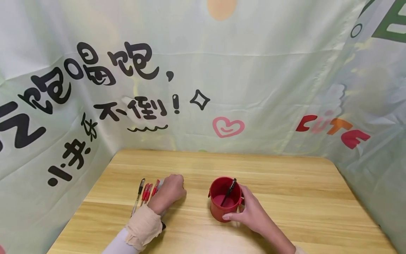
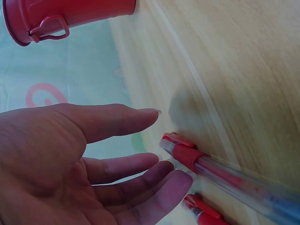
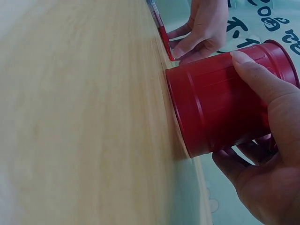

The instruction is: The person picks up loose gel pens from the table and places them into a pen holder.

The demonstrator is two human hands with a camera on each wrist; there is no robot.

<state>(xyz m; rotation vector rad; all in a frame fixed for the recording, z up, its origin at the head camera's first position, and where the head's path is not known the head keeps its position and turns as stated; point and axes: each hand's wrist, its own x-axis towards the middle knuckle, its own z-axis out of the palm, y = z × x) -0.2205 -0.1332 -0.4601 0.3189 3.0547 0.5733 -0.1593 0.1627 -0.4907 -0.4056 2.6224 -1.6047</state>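
Observation:
A small red metal bucket stands upright on the table with a black pen leaning inside it. My right hand holds the bucket from its right side; in the right wrist view the thumb lies along its wall and the fingers are round the other side. To the left, my left hand is over a row of pens. In the left wrist view its thumb and fingers are apart, beside the cap of a red pen. A second red pen lies lower, and a black-capped pen is at the row's left end.
The wooden table has a printed cloth hanging behind it and at both sides. A dark tip shows beside the left wrist, the rest of it hidden by the arm. The bucket has a side handle.

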